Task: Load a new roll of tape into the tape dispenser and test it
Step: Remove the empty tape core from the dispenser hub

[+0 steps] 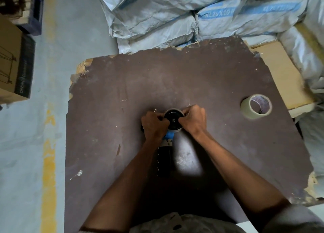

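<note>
Both hands curled around the dispenser (169, 136) hub, left hand (154, 125), right hand (193, 119), seemingly pinching its rim, tape roll (256, 106) at three o'clock on the board (122, 85).

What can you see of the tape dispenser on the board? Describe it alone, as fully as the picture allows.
The tape dispenser lies flat on the dark brown board, handle toward the person. Its round black hub with a small central bolt faces up, and a pale rim shows around it. Below come a blue plastic body, a small metal plate and a black handle. The left hand grips it at the hub's left side, and the right hand grips the hub's right edge. Its far end is hidden.
</note>
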Demonstrator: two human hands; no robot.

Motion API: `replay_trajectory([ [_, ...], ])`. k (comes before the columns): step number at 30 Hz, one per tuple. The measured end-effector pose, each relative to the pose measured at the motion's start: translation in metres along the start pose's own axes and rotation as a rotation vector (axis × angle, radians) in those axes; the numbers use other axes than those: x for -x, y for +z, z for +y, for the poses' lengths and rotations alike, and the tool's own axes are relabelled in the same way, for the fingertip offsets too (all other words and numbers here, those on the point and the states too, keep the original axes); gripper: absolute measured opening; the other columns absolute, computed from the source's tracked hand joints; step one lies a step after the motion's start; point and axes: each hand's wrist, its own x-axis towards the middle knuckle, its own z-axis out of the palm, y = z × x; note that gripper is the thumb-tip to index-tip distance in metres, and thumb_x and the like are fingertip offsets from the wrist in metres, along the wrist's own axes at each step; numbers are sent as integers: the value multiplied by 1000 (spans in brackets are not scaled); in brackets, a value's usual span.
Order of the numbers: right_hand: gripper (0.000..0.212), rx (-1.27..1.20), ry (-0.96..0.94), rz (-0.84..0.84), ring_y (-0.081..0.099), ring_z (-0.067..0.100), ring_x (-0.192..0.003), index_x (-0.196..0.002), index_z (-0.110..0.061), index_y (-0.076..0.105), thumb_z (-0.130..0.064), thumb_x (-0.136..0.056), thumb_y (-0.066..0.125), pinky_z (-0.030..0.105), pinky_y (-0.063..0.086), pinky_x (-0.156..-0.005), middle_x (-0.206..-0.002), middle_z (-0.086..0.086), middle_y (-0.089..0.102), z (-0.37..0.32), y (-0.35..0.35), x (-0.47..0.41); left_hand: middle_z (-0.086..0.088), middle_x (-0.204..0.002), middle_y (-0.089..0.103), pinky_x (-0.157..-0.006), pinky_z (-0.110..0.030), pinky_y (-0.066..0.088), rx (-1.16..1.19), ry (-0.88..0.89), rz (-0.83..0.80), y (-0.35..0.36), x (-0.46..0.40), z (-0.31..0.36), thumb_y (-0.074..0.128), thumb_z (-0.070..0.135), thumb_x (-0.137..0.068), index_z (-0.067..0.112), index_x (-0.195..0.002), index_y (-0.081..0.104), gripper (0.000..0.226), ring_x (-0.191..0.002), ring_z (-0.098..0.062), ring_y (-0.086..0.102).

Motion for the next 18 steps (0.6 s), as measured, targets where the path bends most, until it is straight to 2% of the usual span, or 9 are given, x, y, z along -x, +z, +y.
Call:
replay_trajectory([
  [3, 17, -21, 28, -20, 69, 22, -65, -74, -14, 79, -5, -66, 67, 37, 59, -61, -65, 4, 73, 6, 0, 0, -9, -65, 73, -57, -35, 60, -137, 47, -79, 4, -11, -10, 54, 34, -59, 16, -80, 81, 39, -57, -20, 69],
  [5, 10, -19, 58, -61, 70, 23, -73, -77, -13, 77, -9, -71, 70, 38, 59, -68, -72, 5, 74, 12, 0, 0, -11, -68, 70, -60, -41, 61, -240, 36, -160, 11, -25, -24, 51, 47, -59, 16, -75, 74, 42, -61, -27, 69],
  [7, 10, 5, 81, -112, 70, 25, -78, -82, -12, 75, -18, -75, 72, 34, 57, -68, -77, 8, 75, 16, 0, 2, -18, -79, 70, -70, -46, 60, -311, 38, -246, 19, -34, -29, 49, 50, -65, 11, -82, 70, 47, -73, -34, 70],
  [9, 16, 9, 106, -169, 71, 24, -80, -88, -14, 76, -23, -75, 72, 28, 52, -66, -79, 8, 75, 16, 0, 5, -19, -90, 70, -75, -42, 58, -343, 52, -280, 11, -26, -14, 53, 43, -72, 8, -94, 72, 45, -83, -34, 68],
  [11, 20, -6, 105, -195, 72, 24, -83, -94, -16, 79, -20, -76, 72, 25, 48, -67, -83, 8, 76, 14, 3, 8, -15, -85, 72, -71, -41, 59, -337, 70, -259, 8, -21, -13, 56, 35, -73, 8, -90, 73, 36, -78, -31, 69],
  [13, 19, -6, 93, -174, 68, 24, -80, -94, -13, 78, -15, -77, 70, 22, 43, -64, -80, 9, 73, 10, 3, 10, -11, -72, 73, -62, -41, 61, -284, 50, -222, 6, -19, -16, 54, 35, -65, 10, -82, 74, 37, -66, -27, 71],
  [16, 6, -15, 79, -141, 60, 20, -70, -79, -16, 74, -13, -78, 69, 21, 38, -58, -66, 4, 61, 9, 3, 9, -10, -63, 71, -57, -39, 60, -260, 52, -169, 7, -16, -15, 51, 34, -56, 7, -73, 76, 41, -58, -24, 68],
  [18, 7, -9, 71, -125, 59, 19, -68, -72, -21, 70, -15, -77, 69, 22, 38, -60, -56, -1, 55, 9, 2, 8, -11, -60, 70, -55, -39, 58, -236, 61, -123, 4, -12, -11, 52, 34, -54, 6, -67, 76, 39, -54, -23, 66],
])
